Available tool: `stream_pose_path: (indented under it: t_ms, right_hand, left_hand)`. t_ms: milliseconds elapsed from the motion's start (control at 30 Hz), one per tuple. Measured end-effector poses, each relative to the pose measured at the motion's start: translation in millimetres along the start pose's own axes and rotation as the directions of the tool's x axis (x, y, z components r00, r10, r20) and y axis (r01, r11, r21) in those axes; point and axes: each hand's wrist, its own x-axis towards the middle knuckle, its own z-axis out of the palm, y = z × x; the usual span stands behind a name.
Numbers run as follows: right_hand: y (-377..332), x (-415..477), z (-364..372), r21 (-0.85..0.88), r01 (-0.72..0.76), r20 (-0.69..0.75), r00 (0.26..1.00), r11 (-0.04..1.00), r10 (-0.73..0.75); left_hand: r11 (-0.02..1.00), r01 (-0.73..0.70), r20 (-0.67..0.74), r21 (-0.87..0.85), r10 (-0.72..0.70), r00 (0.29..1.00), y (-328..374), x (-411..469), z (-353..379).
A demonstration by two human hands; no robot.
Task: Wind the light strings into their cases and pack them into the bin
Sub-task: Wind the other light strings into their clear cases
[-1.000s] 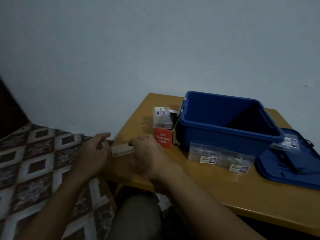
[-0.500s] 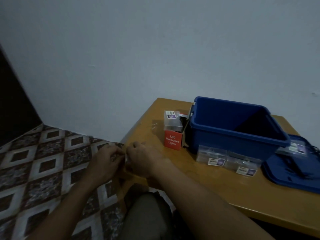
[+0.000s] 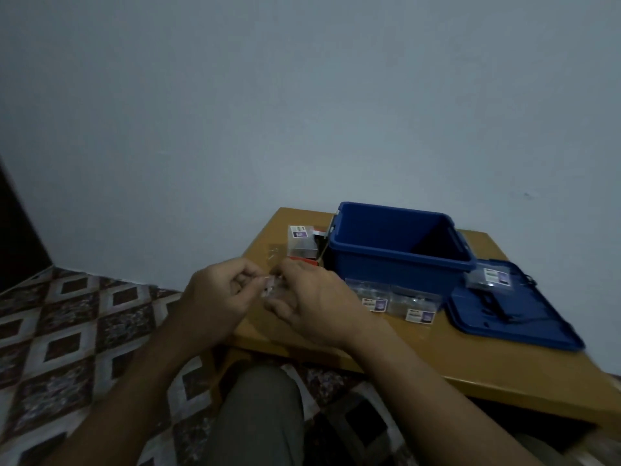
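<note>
Both hands have risen from the counter's near left corner. They now meet above its left edge and cover most of the red box (image 3: 304,261) they were working beside. The counter (image 3: 437,358) carries the open blue bin (image 3: 386,267) toward its far edge, and no case shows inside it. The lid (image 3: 524,317) lies flat at the right edge with the lid case (image 3: 491,277) on top.

The left front case (image 3: 369,295) and right front case (image 3: 415,306) lie just before the bin's near wall. The upright case (image 3: 301,242) stands by its left wall.

The left hand (image 3: 218,297) and right hand (image 3: 312,304) are close together, fingers curled and pinching a small clear item (image 3: 270,288). Blur hides whether it is case or string. This looks like the winding step, so turns are best kept snug with one hand steadying. The front cases sit in the way, so carrying the item to the bin means lifting it over them and the rim.
</note>
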Motion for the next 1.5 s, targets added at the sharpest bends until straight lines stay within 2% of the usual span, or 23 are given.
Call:
stream_pose_path:
  t_ms: [133,267,533,733,1033,1200,1333,1500]
  right_hand:
    - [1.1,-33.7,-34.8,0.003,-0.023,-0.112,0.993,1.000,0.024]
    - [-0.7,-68.8,-69.4,0.059,-0.046,-0.212,0.976,0.997,0.057]
    - [2.7,-136.8,-110.3,0.317,-0.141,-0.394,0.880,0.938,0.265]
    - [10.6,-167.3,-111.2,0.594,-0.137,-0.343,0.848,0.793,0.404]
    - [21.5,-194.4,-108.3,0.785,-0.080,-0.310,0.808,0.614,0.502]
    - [24.9,-200.6,-109.1,0.865,-0.058,-0.288,0.757,0.499,0.587]
    - [28.3,-204.0,-113.3,0.927,-0.058,-0.212,0.734,0.371,0.645]
    - [26.5,-207.7,-116.2,0.923,-0.061,-0.212,0.744,0.380,0.634]
  left_hand:
    - [0.968,0.012,0.052,-0.250,0.001,0.999,37.1,-4.4,2.3]
    - [0.917,0.018,0.105,-0.398,0.026,0.994,77.6,-10.6,9.3]
    - [0.879,-0.028,0.242,-0.476,0.162,0.957,139.4,-32.7,32.3]
    - [0.875,-0.041,0.284,-0.482,0.200,0.938,162.9,-34.5,49.5]
    - [0.909,0.092,0.432,-0.406,0.102,0.896,177.1,-42.9,70.1]
    - [0.923,0.131,0.399,-0.363,0.027,0.917,183.5,-50.8,79.7]
    - [0.926,0.139,0.344,-0.351,-0.010,0.939,182.4,-52.0,87.5]
    - [0.865,0.260,0.385,-0.429,-0.085,0.919,185.3,-52.5,92.1]
